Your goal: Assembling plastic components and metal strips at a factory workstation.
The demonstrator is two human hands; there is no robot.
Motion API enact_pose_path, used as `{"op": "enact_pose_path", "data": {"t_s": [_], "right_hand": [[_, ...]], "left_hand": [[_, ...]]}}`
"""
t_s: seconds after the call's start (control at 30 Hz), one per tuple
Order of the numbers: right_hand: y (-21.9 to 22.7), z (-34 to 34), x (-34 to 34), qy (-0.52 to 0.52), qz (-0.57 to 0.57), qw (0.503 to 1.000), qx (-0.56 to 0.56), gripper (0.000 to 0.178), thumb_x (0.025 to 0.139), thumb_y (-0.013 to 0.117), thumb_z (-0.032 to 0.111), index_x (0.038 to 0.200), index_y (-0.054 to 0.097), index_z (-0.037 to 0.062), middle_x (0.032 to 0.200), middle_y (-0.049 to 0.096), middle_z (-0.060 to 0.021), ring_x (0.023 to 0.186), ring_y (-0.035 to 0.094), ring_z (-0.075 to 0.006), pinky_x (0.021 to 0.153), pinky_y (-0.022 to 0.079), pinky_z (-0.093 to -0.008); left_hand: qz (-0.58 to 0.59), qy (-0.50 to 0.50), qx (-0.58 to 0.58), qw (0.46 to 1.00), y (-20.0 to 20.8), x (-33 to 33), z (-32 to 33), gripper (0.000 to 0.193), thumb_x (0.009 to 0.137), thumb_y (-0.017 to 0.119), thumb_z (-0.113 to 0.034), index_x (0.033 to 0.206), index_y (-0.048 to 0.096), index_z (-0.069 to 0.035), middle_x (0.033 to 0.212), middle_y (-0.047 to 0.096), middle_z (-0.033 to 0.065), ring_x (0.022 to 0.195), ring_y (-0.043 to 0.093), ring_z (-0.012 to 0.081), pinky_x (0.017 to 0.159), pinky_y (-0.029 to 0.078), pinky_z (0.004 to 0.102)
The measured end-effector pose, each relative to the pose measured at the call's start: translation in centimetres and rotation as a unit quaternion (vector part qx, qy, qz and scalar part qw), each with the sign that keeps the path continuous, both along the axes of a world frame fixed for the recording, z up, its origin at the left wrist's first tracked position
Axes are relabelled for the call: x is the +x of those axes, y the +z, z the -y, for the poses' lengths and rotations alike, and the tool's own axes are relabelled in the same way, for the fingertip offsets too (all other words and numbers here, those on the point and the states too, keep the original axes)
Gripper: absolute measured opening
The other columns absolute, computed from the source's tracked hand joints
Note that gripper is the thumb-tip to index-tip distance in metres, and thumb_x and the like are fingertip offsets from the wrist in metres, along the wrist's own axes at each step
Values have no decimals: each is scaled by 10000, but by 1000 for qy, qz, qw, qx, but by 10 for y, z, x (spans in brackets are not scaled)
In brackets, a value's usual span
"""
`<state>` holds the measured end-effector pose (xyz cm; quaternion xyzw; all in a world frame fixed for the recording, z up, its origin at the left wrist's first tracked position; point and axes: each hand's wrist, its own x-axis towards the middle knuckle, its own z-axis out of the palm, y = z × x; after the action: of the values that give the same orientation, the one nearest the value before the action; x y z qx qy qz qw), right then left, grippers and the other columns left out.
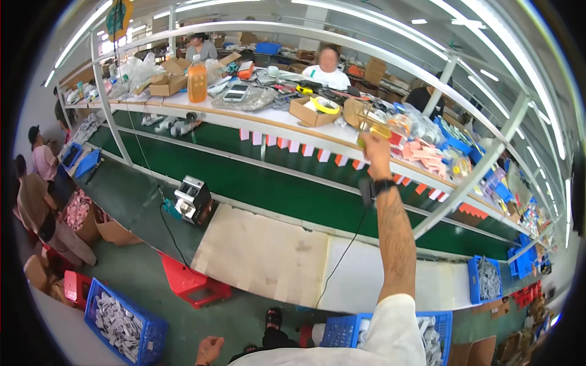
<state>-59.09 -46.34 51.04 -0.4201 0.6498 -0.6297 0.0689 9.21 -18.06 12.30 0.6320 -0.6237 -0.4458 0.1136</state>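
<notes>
My right arm stretches forward over the bench, and my right hand is at the front edge of the raised shelf. Its fingers are bent in beside a yellow see-through thing, partly hidden; what they grip is too small to make out. Near that hand lie a cardboard box with a yellow tape roll and a heap of pink pieces. Down by my side hangs my left hand, its fingers loose and a little apart, with nothing seen in it.
A small metal machine stands on the bench, left of a beige sheet. Behind it runs a green conveyor belt. Blue crates of grey parts and a red stool stand nearby. Shelf posts rise at both sides. Several people are around.
</notes>
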Motion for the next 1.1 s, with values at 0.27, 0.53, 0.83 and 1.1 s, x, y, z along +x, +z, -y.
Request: {"op": "enact_pose_path", "data": {"t_s": [0.27, 0.53, 0.83, 1.1], "right_hand": [[18, 42, 10, 156, 160, 969, -109, 306, 1005, 660, 311, 1149, 659, 41, 765, 557, 23, 559, 465, -57, 453, 314, -212], [-242, -191, 177, 243, 609, 731, 190, 393, 1079, 494, 431, 1046, 645, 70, 904, 652, -41, 676, 544, -122, 615, 471, -266], [-484, -514, 426, -60, 242, 777, 577, 363, 946, 708, 294, 1207, 688, 43, 940, 734, -96, 719, 679, -191, 676, 573, -384], [-329, -481, 646, -150, 495, 674, 527, 316, 950, 653, 239, 1132, 705, -15, 1006, 740, -145, 768, 680, -209, 649, 547, -394]], "left_hand": [[-7, 50, 63, 997, 25, -51, 66, 453, 922, 650, -421, 1038, 752, 4, 904, 766, 150, 895, 742, 280, 842, 558, 371], [-21, -124, 83, 989, 37, -102, 145, 442, 928, 658, -458, 1073, 751, -51, 979, 761, 141, 955, 729, 290, 877, 549, 368], [-88, -453, 73, 884, -20, -61, 230, 362, 996, 611, -382, 977, 733, -41, 948, 730, 143, 891, 708, 299, 804, 549, 416], [-147, -636, 83, 753, -10, -76, 236, 318, 983, 638, -345, 997, 735, -42, 977, 736, 151, 913, 717, 311, 797, 557, 416]]}}
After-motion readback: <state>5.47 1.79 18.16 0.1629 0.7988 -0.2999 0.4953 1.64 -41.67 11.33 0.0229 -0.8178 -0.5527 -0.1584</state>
